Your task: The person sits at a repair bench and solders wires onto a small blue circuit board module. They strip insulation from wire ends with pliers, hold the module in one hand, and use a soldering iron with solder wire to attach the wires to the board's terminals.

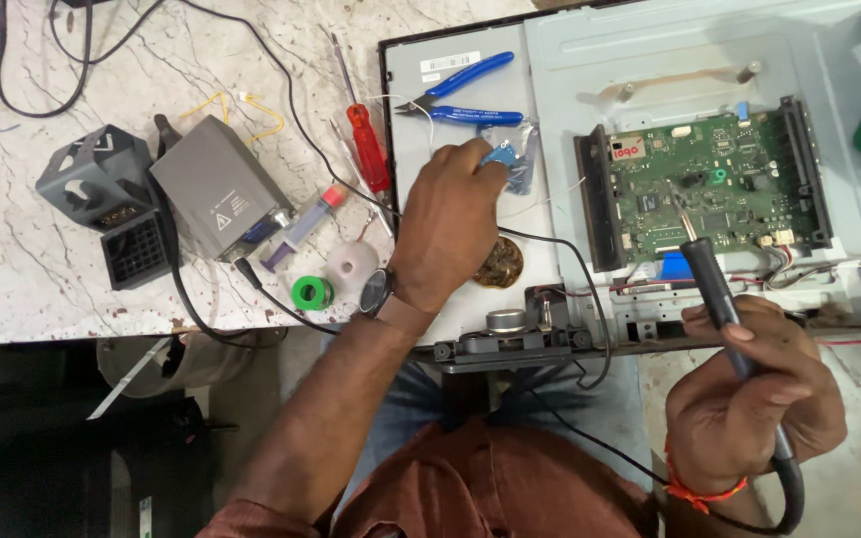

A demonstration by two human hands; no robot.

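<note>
My left hand (447, 224) reaches over the grey metal back panel (470, 110) and pinches a small blue packet (502, 155) next to a clear plastic bag (522, 169). A watch sits on that wrist. My right hand (749, 394) grips a black soldering iron (721, 299) by its handle, tip pointing up at the lower edge of the green circuit board (710, 184). The iron's black cable loops down past my wrist. A round brass-wool tip cleaner (502, 264) lies just right of my left hand.
Blue-handled pliers (465, 92) and a red screwdriver (367, 147) lie near the panel's left edge. A grey box (216, 184), a dark metal stand (102, 174), a syringe (303, 227), a green tape roll (311, 292) and a white roll (353, 265) rest on the marble table.
</note>
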